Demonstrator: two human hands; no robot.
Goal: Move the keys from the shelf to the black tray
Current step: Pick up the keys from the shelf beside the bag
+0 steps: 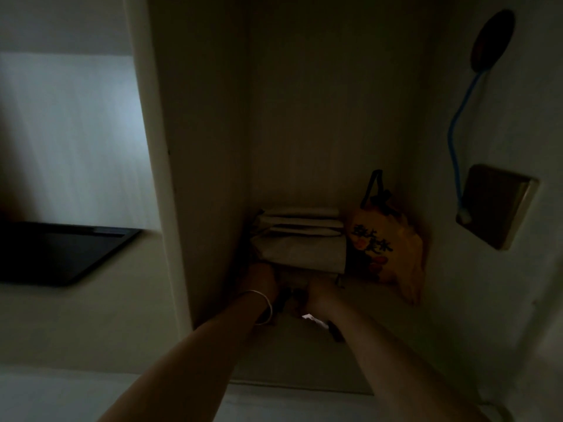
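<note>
- Reaching into a dim recessed shelf [350, 300], both bare forearms extend side by side; light is poor and detail is soft.
- Left hand [263, 280], thin pale metal bangle [263, 306] on the wrist, sits against the front of a stack of folded pale papers [300, 239]; fingers are lost in shadow, so I cannot tell how far they are spread.
- Right hand [320, 292] is just beside it, curled downward; its grasp is equally unreadable.
- Small dark shapes between the hands may be the keys [288, 295]; too murky to confirm, or to say which hand touches them.
- Black tray [61, 254], flat, glossy, rounded corner, lies on the pale counter well to the left, outside the recess.
- Crinkled yellow printed bag [387, 248] stands at the shelf's right wall.
</note>
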